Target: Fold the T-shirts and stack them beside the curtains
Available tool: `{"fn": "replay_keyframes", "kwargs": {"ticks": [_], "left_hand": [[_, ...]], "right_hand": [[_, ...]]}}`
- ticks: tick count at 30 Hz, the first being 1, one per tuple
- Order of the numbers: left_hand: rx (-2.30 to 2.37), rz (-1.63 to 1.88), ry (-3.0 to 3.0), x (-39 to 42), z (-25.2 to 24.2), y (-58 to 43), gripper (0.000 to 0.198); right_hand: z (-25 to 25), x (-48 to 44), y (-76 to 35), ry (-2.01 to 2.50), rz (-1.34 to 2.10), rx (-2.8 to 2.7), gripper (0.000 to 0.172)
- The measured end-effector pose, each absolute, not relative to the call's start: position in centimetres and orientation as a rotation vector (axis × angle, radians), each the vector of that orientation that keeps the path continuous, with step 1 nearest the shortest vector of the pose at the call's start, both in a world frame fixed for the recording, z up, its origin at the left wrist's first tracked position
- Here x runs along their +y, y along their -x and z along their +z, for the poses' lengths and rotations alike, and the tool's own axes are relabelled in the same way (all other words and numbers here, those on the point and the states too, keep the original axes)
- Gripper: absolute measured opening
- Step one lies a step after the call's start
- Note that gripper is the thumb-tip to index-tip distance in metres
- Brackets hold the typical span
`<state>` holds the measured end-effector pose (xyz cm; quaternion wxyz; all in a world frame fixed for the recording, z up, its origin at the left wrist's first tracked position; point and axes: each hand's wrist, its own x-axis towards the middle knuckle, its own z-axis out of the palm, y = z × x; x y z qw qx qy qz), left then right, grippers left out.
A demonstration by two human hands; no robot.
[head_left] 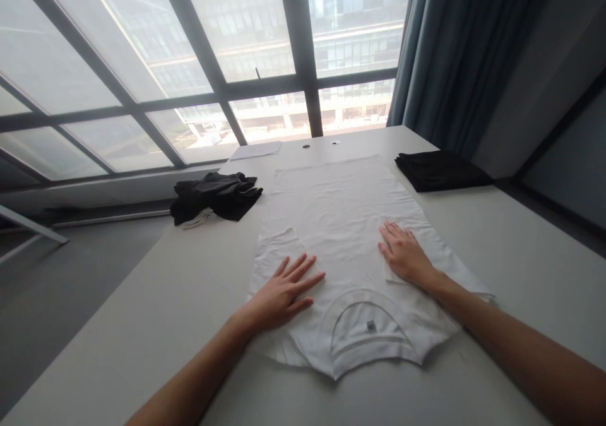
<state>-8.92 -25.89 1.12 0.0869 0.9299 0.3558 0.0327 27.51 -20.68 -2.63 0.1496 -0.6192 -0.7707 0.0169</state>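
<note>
Lengthwise, white shirt runs toward window, collar nearest

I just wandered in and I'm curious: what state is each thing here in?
White T-shirt: spread out, lightly wrinkled
Left hand: open, resting on the T-shirt
Right hand: open, resting on the T-shirt
Dark bundle: crumpled
Black cloth: folded
Curtain: gathered aside
White sheet: lying flat

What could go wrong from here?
The left hand and right hand rest on the white T-shirt; sliding them might bunch the fabric. Its visible wrinkles could get pressed into creases. The crumpled black clothing lies close beside it, so a sideways pull might bump it.
</note>
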Motion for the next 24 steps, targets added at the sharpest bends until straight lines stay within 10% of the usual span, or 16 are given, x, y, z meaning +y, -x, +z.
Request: {"fn": "replay_keyframes", "kwargs": {"ticks": [24], "left_hand": [[1.070, 0.088, -2.784, -25.5, 0.3, 9.4, 0.063]], "right_hand": [[-1.4, -21.1, -27.1, 1.797, 0.110, -2.204, 0.052]]}}
